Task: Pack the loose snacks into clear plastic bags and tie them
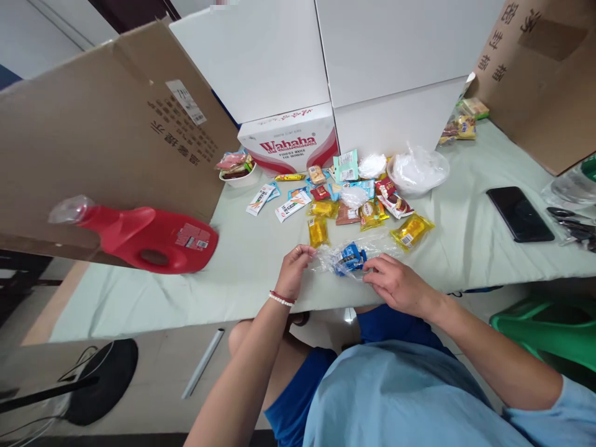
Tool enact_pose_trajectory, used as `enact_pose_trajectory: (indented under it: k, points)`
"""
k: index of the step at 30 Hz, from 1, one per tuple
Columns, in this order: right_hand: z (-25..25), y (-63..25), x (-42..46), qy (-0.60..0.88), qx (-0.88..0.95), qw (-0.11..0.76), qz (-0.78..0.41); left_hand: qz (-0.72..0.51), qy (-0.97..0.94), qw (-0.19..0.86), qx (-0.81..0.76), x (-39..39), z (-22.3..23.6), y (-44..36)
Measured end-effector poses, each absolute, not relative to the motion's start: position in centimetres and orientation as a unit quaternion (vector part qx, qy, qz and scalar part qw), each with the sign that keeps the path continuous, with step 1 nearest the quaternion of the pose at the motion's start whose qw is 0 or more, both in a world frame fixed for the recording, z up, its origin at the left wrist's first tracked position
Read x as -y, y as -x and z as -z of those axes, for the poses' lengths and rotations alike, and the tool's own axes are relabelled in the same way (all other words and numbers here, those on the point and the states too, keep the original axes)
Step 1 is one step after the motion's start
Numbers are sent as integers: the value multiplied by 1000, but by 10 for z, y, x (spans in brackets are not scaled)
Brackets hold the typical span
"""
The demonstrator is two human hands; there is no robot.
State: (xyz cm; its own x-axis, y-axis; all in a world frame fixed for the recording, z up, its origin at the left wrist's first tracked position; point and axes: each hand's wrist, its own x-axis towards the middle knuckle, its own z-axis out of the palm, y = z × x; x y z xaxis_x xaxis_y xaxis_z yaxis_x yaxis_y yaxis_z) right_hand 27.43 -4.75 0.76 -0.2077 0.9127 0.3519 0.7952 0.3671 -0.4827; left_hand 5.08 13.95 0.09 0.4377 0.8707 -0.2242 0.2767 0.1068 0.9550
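A crinkled clear plastic bag (323,259) lies near the front edge of the table, with a small blue snack packet (349,257) in or on it; which of the two, I cannot tell. My left hand (297,266) pinches the bag's left end between thumb and fingers. At the packet's right side, my right hand (398,284) has its fingertips closed on the film of the bag. Just beyond lie yellow-wrapped snacks, one (318,231) behind my left hand and another (412,231) behind my right.
Several more snack packets, two white packets (292,206) among them, lie toward the Wahaha carton (291,139). A bowl in clear plastic (419,171) stands behind them. Left is a red jug (153,242); right, a black phone (519,214). Cardboard (93,136) and white panels (256,56) wall the table.
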Motion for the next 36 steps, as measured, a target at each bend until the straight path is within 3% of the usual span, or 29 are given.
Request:
enact_pose_trajectory:
  k: [4,9,14,18,22,26,28,31,36]
  points:
    - [-10,-282,36,539,795,263,-96,-247,-594,569,-513,-140,-6,-58]
    - [-9,-282,28,534,803,229,-129,-255,-671,463,-520,-141,-3,-75]
    - [-19,-298,10,568,776,226,-156,-240,-638,493,-540,-152,11,-66]
    - [-18,-317,-15,618,732,214,-193,-281,-603,445,-599,-161,25,-46]
    - [-5,-327,-39,654,685,206,-245,-353,-574,333,-659,-155,19,-28]
    - [6,-331,-53,673,673,174,-252,-457,-672,106,-573,-121,-12,-29]
    - [8,-332,-55,674,675,159,-255,-425,-792,49,-435,-100,-27,-42]
    - [8,-334,-55,671,680,144,-259,-263,-924,70,-269,-82,-31,-68]
    - [3,-333,-61,667,671,137,-293,-123,-925,105,-344,-89,-3,-92]
